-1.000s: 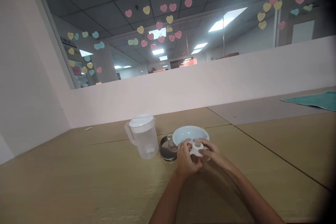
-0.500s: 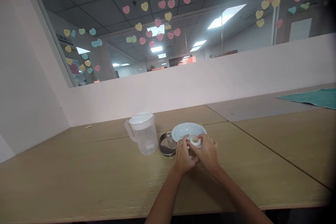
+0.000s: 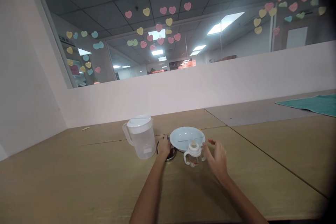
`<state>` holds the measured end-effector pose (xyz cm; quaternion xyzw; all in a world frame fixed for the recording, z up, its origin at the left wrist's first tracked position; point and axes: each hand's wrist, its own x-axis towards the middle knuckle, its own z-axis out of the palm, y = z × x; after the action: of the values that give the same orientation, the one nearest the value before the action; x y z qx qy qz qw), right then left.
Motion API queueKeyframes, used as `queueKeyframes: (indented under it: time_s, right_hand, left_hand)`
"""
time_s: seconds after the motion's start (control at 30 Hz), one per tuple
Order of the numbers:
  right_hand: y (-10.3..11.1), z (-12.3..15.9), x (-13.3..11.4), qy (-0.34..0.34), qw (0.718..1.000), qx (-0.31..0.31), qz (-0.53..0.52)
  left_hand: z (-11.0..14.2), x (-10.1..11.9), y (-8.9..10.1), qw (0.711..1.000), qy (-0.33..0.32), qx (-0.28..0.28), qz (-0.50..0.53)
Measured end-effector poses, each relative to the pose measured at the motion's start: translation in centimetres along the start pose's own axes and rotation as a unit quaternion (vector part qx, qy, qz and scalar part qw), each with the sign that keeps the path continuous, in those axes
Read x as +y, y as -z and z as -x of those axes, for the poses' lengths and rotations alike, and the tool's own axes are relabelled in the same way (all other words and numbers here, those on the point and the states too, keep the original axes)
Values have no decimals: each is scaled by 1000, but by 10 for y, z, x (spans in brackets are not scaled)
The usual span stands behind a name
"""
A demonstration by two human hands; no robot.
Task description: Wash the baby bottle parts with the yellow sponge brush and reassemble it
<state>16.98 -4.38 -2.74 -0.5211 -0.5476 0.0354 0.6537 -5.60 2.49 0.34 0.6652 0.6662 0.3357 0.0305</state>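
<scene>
The bottle (image 3: 194, 158) stands before the bowl (image 3: 184, 133), with the dish (image 3: 172, 154), then the pitcher (image 3: 143, 142), farther left.

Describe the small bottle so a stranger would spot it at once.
On the tan table, find the pale blue bowl right of the lidded pitcher. Just in front of the bowl, beside the right hand, stands a small clear bottle. Its white top carries two curved handles, where the pitcher has one.
</scene>
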Motion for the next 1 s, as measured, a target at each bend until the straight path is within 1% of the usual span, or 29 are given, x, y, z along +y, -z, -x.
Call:
queueKeyframes:
  time_s: [0.1,0.17,0.2,0.23,0.27,0.3,0.37,0.43,0.5,0.6,0.67,0.7,0.8,0.87,0.93,1.0]
  right_hand:
    - [5,-4,-2,2,1000,13,-1]
    - [7,-7,-9,19,1000,0,-10]
    - [7,-9,-13,37,999,-16,-18]
    - [7,-10,-18,59,997,-39,-28]
    - [6,-11,-23,84,993,-67,-38]
    - [5,-13,-28,110,988,-99,-45]
    - [3,-15,-34,153,974,-162,-49]
    - [-1,-16,-34,171,963,-202,-49]
    - [-5,-16,-31,163,963,-207,-63]
    - [-9,-13,-23,128,966,-194,-109]
    - [-12,-9,-20,98,964,-205,-137]
    - [-14,-6,-19,81,963,-213,-146]
    - [-20,1,-19,44,959,-231,-157]
    - [-25,4,-19,31,963,-217,-158]
    - [-29,7,-18,34,969,-192,-151]
    - [-31,10,-16,61,975,-174,-121]
  left_hand:
    - [17,17,20,998,17,65,22]
    - [31,36,32,993,4,110,49]
    - [38,46,36,989,-13,124,75]
    - [45,57,38,979,-63,121,151]
    - [50,66,38,969,-112,92,198]
    - [55,74,36,962,-146,64,221]
    - [61,82,29,952,-183,23,243]
    - [64,82,19,948,-199,3,248]
    - [64,78,12,943,-205,3,262]
    - [63,77,10,937,-181,42,298]
    - [65,82,13,930,-160,66,324]
    - [67,85,15,928,-155,67,333]
    - [72,91,19,930,-178,33,320]
    - [75,89,18,935,-202,5,291]
    - [78,84,14,938,-206,-11,279]
    - [79,77,9,937,-196,-25,288]
